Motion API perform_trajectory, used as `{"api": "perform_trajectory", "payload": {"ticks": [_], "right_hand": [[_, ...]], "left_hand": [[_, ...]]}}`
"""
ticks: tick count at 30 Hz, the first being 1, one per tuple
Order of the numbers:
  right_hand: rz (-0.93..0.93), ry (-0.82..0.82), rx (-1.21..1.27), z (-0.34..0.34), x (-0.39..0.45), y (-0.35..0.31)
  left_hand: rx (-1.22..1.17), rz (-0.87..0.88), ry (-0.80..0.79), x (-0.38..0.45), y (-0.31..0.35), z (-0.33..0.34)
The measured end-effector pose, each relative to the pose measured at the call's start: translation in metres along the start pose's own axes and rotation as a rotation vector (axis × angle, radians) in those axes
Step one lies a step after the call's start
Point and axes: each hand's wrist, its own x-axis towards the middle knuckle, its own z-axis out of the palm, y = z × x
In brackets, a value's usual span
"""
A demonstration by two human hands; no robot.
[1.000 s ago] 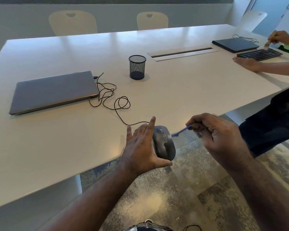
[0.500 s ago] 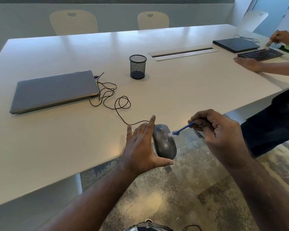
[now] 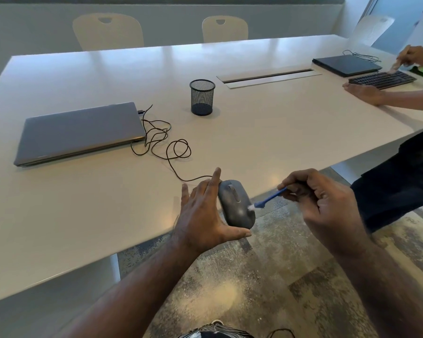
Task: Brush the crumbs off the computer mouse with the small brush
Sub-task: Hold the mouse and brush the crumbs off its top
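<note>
A dark grey wired computer mouse (image 3: 236, 204) is held at the front edge of the white table (image 3: 83, 215), partly over the floor. My left hand (image 3: 203, 215) grips it from the left, thumb under its rear end and fingers along its side. My right hand (image 3: 320, 206) pinches a small blue brush (image 3: 269, 197) by its handle. The brush's white bristles touch the right side of the mouse's back. The mouse cable (image 3: 161, 142) runs in loops to a closed grey laptop (image 3: 81, 131).
A black mesh pen cup (image 3: 202, 97) stands mid-table. Behind it is a cable slot (image 3: 270, 76). At the far right another person's hands work at a black keyboard (image 3: 381, 79) next to a dark laptop (image 3: 346, 65). Patterned floor lies below the table edge.
The brush tip has moved down the mouse from near its front buttons to the right side of its back. My left hand keeps the mouse in much the same place.
</note>
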Motion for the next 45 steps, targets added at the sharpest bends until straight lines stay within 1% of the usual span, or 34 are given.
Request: {"api": "perform_trajectory", "payload": {"ticks": [3,6,8,10,12,15,17,20,25,28,31,34,39,42,45], "right_hand": [[-0.018,0.055,0.046,0.004,-0.002,-0.001],[-0.09,0.003,-0.025,0.006,-0.007,0.002],[-0.089,-0.055,-0.046,0.002,-0.01,0.009],[-0.049,-0.1,-0.057,-0.001,-0.013,0.014],[0.011,-0.071,-0.01,-0.001,-0.014,0.014],[0.131,0.045,0.22,0.0,-0.012,0.006],[0.206,0.055,0.308,0.003,-0.012,0.001],[0.274,0.024,0.284,0.012,-0.017,0.002],[0.385,0.15,0.214,0.012,-0.021,0.017],[0.44,0.195,0.316,0.008,-0.022,0.016],[0.46,0.153,0.416,0.008,-0.021,0.009],[0.415,0.092,0.373,0.015,-0.022,0.003],[0.281,0.128,0.198,0.016,-0.019,0.0],[0.148,0.02,0.142,0.02,-0.017,-0.012],[-0.017,-0.07,-0.01,0.025,-0.014,-0.023]], "left_hand": [[-0.007,-0.001,0.011,0.002,0.001,0.0],[-0.027,-0.024,0.022,0.004,0.0,-0.002],[-0.037,-0.047,0.029,0.004,-0.003,-0.005],[-0.034,-0.056,0.034,0.003,-0.004,-0.006],[-0.02,-0.052,0.036,0.004,-0.004,-0.007],[-0.015,-0.045,0.029,0.004,-0.002,-0.005],[-0.017,-0.034,0.026,0.003,0.0,-0.004],[-0.024,-0.024,0.02,0.003,0.001,-0.003],[-0.046,-0.052,0.022,0.002,-0.002,-0.007],[-0.043,-0.056,0.022,0.002,-0.002,-0.007],[-0.047,-0.052,0.013,0.002,-0.001,-0.006],[-0.038,-0.035,0.007,0.001,0.001,-0.006],[0.003,-0.029,0.002,0.001,0.001,-0.006],[0.032,-0.012,-0.013,0.002,0.003,-0.005],[0.046,0.001,-0.029,0.002,0.006,-0.003]]}}
